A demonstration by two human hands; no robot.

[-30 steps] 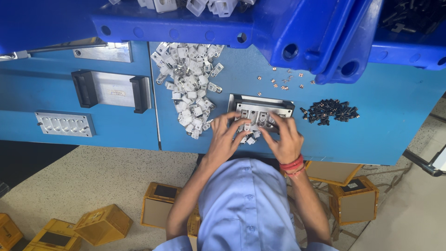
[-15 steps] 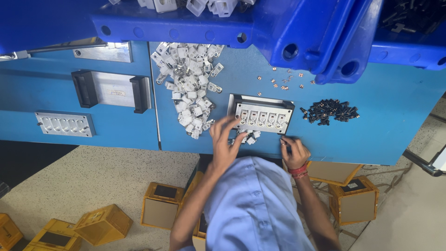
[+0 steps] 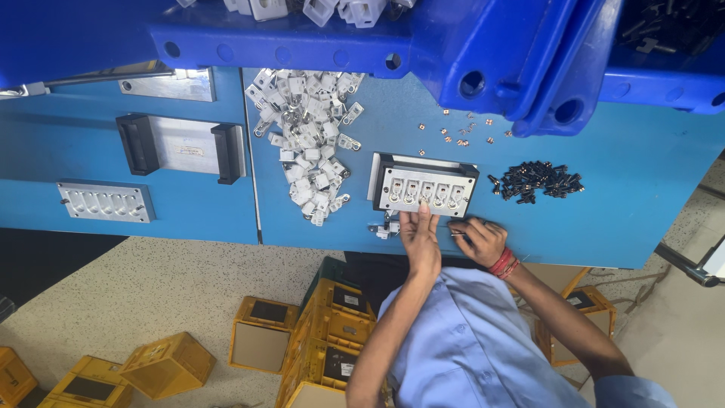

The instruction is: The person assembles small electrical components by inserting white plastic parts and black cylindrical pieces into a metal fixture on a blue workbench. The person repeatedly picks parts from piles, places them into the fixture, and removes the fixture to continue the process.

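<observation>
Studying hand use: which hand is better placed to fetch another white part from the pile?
Left: the left hand lies at the edge of the fixture, nearer the white parts pile; the right hand is farther off.

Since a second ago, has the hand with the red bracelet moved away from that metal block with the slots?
Yes. The right hand has drawn back off the metal block toward the table's near edge; it now lies below the block's right corner.

Two hands at bench: left hand (image 3: 420, 240), right hand (image 3: 477, 240). One metal fixture with black frame (image 3: 425, 185), five slots in row. One flat aluminium plate (image 3: 106, 202), five recesses. One plate with two black end blocks (image 3: 181, 143). One heap of white plastic parts (image 3: 310, 143), too many to count. One pile of black screws (image 3: 535, 181). Scattered small copper contacts (image 3: 462, 132), roughly ten. Yellow boxes (image 3: 168, 366) on floor, at least seven.
</observation>
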